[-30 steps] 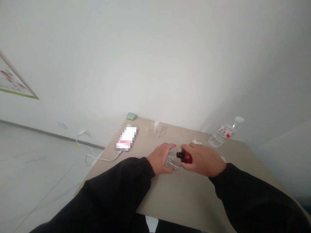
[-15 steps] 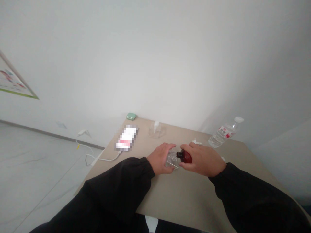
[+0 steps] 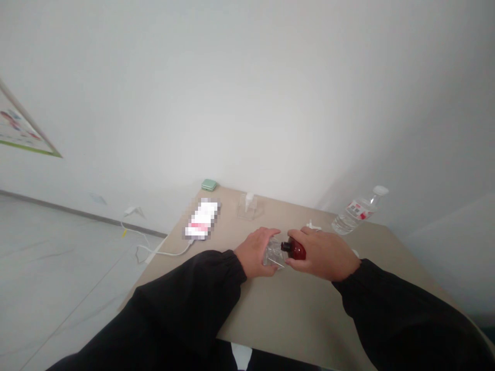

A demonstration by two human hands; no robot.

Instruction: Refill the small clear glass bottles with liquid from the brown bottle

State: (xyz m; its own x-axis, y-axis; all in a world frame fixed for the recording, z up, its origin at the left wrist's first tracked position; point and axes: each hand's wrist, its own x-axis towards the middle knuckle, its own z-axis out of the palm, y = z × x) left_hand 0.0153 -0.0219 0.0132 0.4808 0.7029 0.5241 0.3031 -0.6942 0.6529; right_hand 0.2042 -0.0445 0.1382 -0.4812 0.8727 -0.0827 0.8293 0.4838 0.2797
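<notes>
My left hand (image 3: pixel 256 253) is wrapped round a clear, see-through container (image 3: pixel 274 253) on the table. Beside it, my right hand (image 3: pixel 323 253) grips a dark red bottle (image 3: pixel 297 249), tilted so that its black neck (image 3: pixel 285 247) points left, at the container's upper right side. Whether liquid is flowing from the neck is too small to tell. My right palm and fingers hide the rear of the bottle.
On the beige table (image 3: pixel 294 309) are a phone (image 3: pixel 202 219) with a white cable (image 3: pixel 170 253), a green case (image 3: pixel 209 185), a clear holder with a white-topped item (image 3: pixel 247 206), a small white piece (image 3: pixel 313 226) and a water bottle (image 3: pixel 355 214). A wall stands behind.
</notes>
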